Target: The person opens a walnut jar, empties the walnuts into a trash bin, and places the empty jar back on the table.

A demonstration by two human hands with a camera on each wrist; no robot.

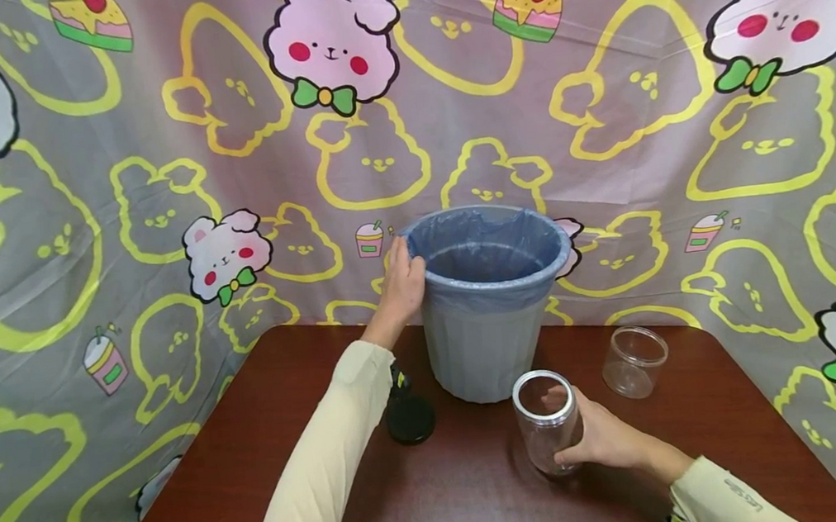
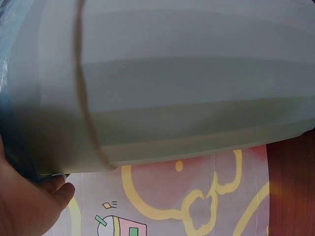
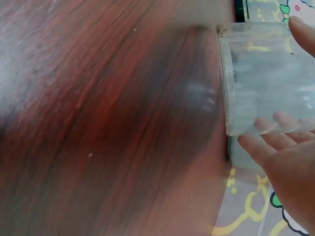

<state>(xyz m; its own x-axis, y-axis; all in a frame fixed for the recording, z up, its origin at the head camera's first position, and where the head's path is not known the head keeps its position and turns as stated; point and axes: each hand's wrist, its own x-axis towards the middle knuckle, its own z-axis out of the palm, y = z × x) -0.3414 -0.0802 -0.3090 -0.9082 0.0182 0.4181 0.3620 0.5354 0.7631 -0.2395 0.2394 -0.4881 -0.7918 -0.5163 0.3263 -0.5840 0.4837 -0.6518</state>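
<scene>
A grey trash bin (image 1: 486, 338) with a blue plastic liner (image 1: 461, 236) stands upright at the back of the table. My left hand (image 1: 406, 281) grips its rim on the left side; the left wrist view shows the bin's ribbed wall (image 2: 197, 83) close up, with that hand (image 2: 29, 206) at the rim. In my right hand (image 1: 601, 436) is a clear jar (image 1: 549, 440) with a silver rim, held around its side with the mouth up. The right wrist view has the fingers (image 3: 261, 147) along the jar's transparent wall (image 3: 266, 78).
A second clear container (image 1: 636, 366), short and round, stands at the right back of the brown table (image 1: 440, 508). Beside the bin's left foot lies a black round disc (image 1: 410, 421), partly behind my left sleeve. A patterned curtain (image 1: 606, 195) hangs right behind the table.
</scene>
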